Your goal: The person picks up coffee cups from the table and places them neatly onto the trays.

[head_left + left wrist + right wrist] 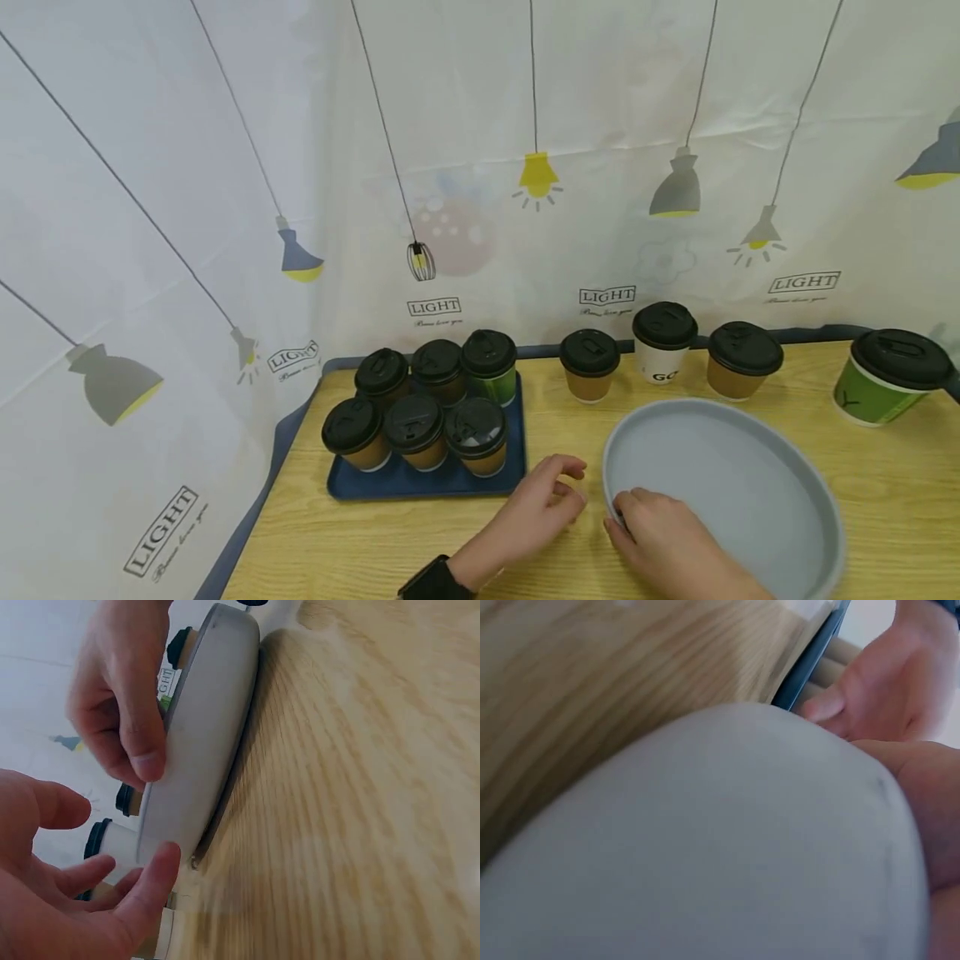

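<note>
A round grey tray point(738, 475) with a raised rim lies on the wooden table. My right hand point(663, 537) grips its left rim, fingers curled over the edge and thumb on the outside. In the left wrist view the tray's side point(210, 705) appears tilted off the table, with the right thumb against it. Just left of the tray is my left hand point(543, 500), fingers loosely bent and holding nothing. The right wrist view is mostly filled by the tray's pale underside point(720, 832), with part of the right hand point(937, 795) at its edge.
A dark blue rectangular tray point(420, 487) at the left bears several black-lidded paper cups. Behind the grey tray stand a brown cup point(589, 383), a white cup point(660, 360) and another brown cup point(735, 377). A larger green cup point(873, 392) stands far right. A printed curtain point(480, 125) hangs behind.
</note>
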Action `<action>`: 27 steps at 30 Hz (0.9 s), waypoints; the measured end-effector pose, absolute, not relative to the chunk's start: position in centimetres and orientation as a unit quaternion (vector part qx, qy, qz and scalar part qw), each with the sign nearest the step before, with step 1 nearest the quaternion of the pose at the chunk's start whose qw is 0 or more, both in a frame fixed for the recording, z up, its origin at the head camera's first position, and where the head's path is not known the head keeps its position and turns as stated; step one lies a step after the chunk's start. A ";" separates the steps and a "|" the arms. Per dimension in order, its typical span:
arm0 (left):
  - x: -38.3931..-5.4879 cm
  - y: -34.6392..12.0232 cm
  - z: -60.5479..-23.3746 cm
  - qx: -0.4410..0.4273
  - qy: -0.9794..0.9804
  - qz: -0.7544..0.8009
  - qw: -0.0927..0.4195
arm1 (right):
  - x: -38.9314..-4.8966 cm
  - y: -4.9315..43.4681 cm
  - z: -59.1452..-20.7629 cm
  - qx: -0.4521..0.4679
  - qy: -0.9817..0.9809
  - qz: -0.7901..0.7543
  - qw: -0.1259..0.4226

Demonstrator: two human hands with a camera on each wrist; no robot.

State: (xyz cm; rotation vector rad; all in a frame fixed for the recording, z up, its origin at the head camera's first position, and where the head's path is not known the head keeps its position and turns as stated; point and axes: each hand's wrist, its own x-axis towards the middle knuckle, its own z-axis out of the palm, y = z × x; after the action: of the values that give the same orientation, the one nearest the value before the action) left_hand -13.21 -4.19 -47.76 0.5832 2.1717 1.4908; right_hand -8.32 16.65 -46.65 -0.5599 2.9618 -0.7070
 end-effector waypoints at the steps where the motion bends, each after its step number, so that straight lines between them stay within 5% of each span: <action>1: -13.4 -4.0 -47.9 0.205 0.787 0.538 0.220 | -8.3 16.4 -46.7 -0.198 0.952 -0.231 0.017; 9: -14.7 -2.1 -49.1 0.200 0.828 0.494 0.175 | -8.4 15.6 -47.0 -0.258 0.930 -0.259 0.022; 16: -15.5 -1.9 -49.9 0.184 0.815 0.518 0.183 | -8.5 17.5 -44.7 -0.193 0.946 -0.257 0.035; 27: -14.5 -3.1 -49.6 0.162 0.806 0.538 0.186 | -9.0 30.9 -41.7 -0.040 0.953 -0.246 -0.173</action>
State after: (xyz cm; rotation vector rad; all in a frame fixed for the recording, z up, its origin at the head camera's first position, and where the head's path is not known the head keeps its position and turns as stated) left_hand -14.50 -3.14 -49.60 0.4566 2.2702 1.5168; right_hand -8.96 30.93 -41.70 -0.1428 3.3763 -0.8734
